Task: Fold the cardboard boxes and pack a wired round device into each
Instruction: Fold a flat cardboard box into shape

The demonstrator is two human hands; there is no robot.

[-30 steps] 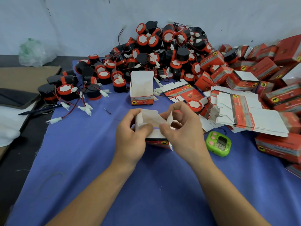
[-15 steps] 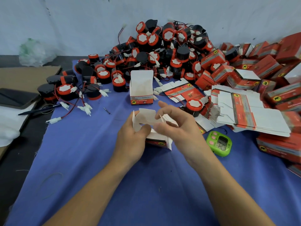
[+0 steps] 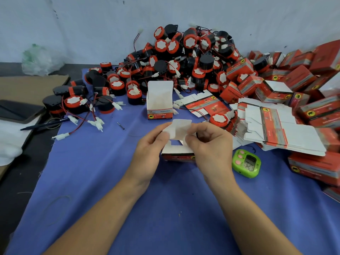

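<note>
A blue cloth (image 3: 92,181) covers the table, which stands against a pale wall (image 3: 73,24). Near the middle of the cloth, a red-and-white cardboard box (image 3: 177,155) rests half folded between the person's hands. The left hand (image 3: 149,151) pinches the box's raised white flap (image 3: 181,127) from the left with thumb and curled fingers. The right hand (image 3: 211,150) pinches the same flap from the right.

Just behind it, another folded box (image 3: 160,102) stands upright with its lid flap open. A large heap of black-and-red wired round devices (image 3: 184,57) is piled against the wall, with more spread out to the left. One device (image 3: 219,119) lies beside a stack of flat box blanks (image 3: 276,129) on the right. Closed red boxes (image 3: 294,76) are heaped behind that stack. A green timer (image 3: 246,163) sits just right of the right hand, and a dark pen (image 3: 44,124) lies at the cloth's left edge.
</note>
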